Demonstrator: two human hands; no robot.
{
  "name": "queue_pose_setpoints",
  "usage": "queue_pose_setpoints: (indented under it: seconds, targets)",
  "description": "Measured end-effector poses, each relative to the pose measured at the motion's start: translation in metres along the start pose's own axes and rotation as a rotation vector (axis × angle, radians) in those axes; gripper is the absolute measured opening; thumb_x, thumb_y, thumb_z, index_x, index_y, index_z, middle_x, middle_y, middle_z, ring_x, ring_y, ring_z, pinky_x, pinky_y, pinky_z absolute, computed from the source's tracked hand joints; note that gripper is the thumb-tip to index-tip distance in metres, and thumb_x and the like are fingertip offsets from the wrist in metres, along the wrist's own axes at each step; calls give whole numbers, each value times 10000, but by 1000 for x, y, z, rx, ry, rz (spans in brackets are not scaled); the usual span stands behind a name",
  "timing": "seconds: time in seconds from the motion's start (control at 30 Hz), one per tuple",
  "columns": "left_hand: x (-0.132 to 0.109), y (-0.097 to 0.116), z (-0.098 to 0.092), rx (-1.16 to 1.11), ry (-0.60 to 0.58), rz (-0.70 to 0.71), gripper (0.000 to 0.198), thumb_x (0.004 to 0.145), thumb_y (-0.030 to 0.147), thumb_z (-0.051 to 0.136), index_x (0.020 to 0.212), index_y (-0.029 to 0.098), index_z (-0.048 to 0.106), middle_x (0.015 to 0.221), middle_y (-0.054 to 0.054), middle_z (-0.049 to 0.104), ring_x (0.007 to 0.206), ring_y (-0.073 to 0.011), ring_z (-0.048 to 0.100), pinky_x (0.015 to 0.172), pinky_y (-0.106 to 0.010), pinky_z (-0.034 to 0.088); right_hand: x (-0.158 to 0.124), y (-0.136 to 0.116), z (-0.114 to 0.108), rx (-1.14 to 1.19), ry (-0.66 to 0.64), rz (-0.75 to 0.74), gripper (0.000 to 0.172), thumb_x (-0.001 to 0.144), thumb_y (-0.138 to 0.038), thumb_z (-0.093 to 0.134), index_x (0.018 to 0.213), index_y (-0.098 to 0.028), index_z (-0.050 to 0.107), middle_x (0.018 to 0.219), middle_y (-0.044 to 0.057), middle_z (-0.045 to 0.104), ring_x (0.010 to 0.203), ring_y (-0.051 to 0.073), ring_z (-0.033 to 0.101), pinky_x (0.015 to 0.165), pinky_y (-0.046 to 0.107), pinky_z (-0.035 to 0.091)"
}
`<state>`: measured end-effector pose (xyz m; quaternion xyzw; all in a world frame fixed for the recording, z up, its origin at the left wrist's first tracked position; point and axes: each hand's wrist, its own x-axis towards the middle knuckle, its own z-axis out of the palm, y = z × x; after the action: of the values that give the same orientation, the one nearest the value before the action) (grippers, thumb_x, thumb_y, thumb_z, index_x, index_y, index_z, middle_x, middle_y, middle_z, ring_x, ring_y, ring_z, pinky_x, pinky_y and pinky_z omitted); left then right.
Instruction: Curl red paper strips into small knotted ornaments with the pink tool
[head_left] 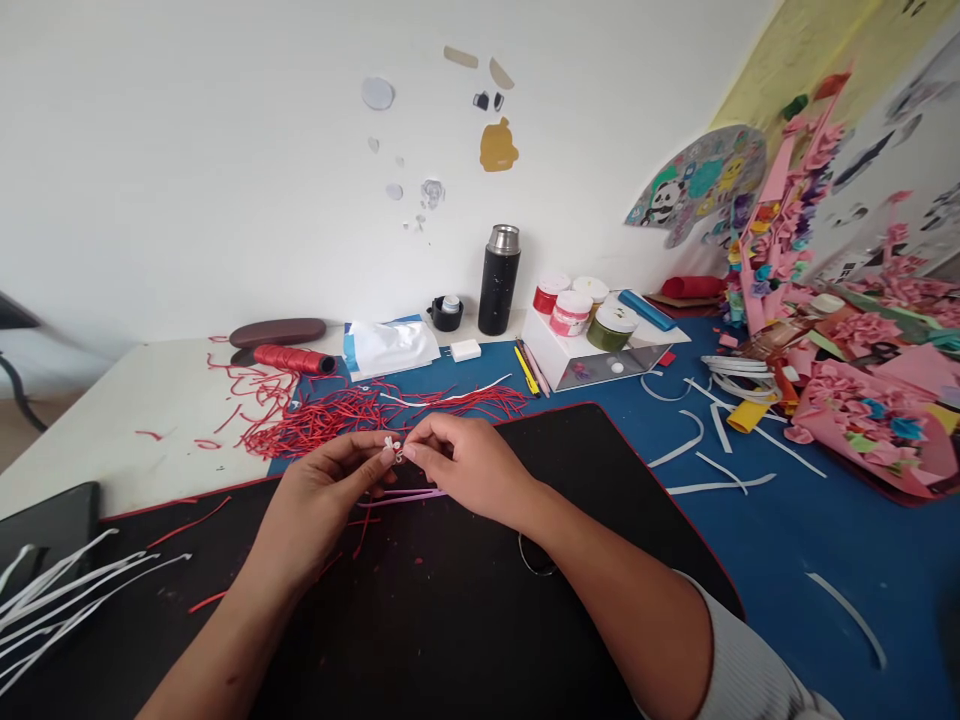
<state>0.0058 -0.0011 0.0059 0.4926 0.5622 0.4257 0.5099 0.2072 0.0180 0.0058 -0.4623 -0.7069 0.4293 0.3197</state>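
Your left hand [322, 495] and right hand [469, 465] pinched a tiny white paper coil [391, 447] between fingertips, above the black mat [450, 620].

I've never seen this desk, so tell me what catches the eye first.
At the centre, the left hand and right hand pinch a tiny white piece together over a black mat. Behind them sprawls a tangle of red strips. Pink paper flowers crowd the right edge.

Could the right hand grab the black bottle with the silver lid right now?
Probably not yet: the right hand is pinching a tiny white piece together with the left hand, and the black bottle with the silver lid stands far back.
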Motion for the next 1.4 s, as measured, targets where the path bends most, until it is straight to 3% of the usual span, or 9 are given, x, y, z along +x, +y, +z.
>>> queue_pose_setpoints:
  seconds: [0.17,0.37,0.53,0.8,1.13,1.4]
  targets:
    - [0,-1,-1,-20,48,6,457,679,585,949,973,247,854,912,-35,830,723,-197,701,707,-299,574,1,2,0,-34,1,1,135,1017,-339,699,986,-215,740,778,-26,716,650,123,595,613,253,378]
    - [2,-3,-1,19,69,-1,499,652,619,930,953,231,840,863,-49,843,742,-245,759,742,-348,612,0,0,-1,-60,29,14,145,1036,-291,662,943,-205,733,708,-29,687,627,129,600,637,255,401]
    - [3,-2,2,88,86,9,477,677,631,880,940,236,833,852,-48,849,754,-274,788,749,-368,628,-1,-1,0,-138,55,-68,131,1023,-251,677,924,-209,752,772,-25,718,667,127,586,645,256,379]
    - [5,-6,4,119,61,23,447,713,604,820,967,236,825,900,-55,864,795,-294,811,783,-390,626,-3,-3,2,-169,49,-104,129,1020,-240,688,922,-212,767,726,-40,688,649,121,568,636,255,360]
    - [9,-17,5,-2,23,56,398,713,564,854,926,231,805,870,-65,869,809,-303,820,804,-404,629,-3,-3,6,-175,10,-122,159,1027,-257,661,924,-203,769,748,-34,691,658,124,568,650,251,373]
    - [7,-12,5,-36,13,91,279,704,492,854,840,252,811,816,-47,862,812,-302,820,790,-384,632,-2,-8,12,-201,0,-95,150,1014,-252,658,939,-204,779,752,-32,699,645,122,567,644,245,374]
